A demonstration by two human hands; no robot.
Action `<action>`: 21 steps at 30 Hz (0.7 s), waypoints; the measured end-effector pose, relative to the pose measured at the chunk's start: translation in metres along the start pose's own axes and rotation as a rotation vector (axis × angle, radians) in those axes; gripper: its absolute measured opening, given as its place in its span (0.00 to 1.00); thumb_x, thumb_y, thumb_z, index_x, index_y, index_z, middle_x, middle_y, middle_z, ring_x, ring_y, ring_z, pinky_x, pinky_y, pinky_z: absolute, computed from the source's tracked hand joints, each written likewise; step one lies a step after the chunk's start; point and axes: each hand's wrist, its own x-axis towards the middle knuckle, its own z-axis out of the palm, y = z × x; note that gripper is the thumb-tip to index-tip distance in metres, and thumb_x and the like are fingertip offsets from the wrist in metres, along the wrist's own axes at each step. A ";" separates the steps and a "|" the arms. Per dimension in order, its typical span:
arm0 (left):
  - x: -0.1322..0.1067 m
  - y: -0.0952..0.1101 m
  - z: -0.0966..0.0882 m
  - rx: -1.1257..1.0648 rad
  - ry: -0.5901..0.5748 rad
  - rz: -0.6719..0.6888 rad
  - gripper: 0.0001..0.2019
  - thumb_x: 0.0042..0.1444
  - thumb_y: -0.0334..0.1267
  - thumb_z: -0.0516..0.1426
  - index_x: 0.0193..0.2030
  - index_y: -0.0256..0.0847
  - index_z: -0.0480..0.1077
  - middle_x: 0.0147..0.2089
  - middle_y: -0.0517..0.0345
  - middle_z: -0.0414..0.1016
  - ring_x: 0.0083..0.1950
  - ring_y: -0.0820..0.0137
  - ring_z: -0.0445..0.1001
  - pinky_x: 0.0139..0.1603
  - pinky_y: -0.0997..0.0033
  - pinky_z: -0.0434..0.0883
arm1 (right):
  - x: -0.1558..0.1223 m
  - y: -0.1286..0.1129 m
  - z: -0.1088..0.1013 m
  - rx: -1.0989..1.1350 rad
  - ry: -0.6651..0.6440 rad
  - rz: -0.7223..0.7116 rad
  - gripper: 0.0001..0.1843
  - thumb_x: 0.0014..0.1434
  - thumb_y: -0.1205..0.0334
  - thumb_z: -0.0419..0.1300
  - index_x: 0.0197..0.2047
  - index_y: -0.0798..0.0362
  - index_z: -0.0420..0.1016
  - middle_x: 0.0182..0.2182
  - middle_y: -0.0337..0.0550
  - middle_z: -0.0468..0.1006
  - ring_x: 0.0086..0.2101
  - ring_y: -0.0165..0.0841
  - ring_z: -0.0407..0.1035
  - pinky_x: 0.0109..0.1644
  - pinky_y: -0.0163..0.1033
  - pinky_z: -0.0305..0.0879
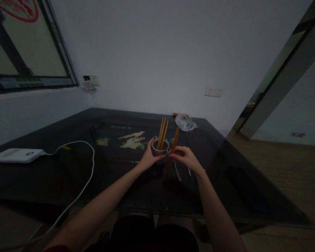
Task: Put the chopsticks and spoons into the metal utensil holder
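Note:
My left hand (148, 157) is wrapped round the left side of a round metal cup (159, 152) on the dark table. Several wooden chopsticks (163, 133) stand in the cup, leaning a little to the right. Just right of the cup, my right hand (186, 157) pinches more chopsticks (175, 139), held nearly upright with their tops tilted right; how many is hard to tell. Below the right hand lie a thin silver utensil (177, 171) and another pale, slim piece (189, 172), partly covered by the hand.
A crumpled clear plastic bag (185, 123) lies at the table's back edge. On the left, a white power bank (18, 155) trails a white cable (92, 164) over the front edge. A dark flat object (248, 189) lies at the right of the table (115, 175).

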 end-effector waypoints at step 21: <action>-0.002 0.009 -0.005 0.076 -0.072 -0.085 0.38 0.39 0.38 0.68 0.58 0.37 0.58 0.58 0.44 0.68 0.59 0.60 0.67 0.60 0.57 0.63 | -0.001 -0.011 -0.008 0.011 0.276 -0.047 0.14 0.51 0.50 0.64 0.31 0.54 0.75 0.26 0.41 0.76 0.27 0.33 0.71 0.32 0.38 0.70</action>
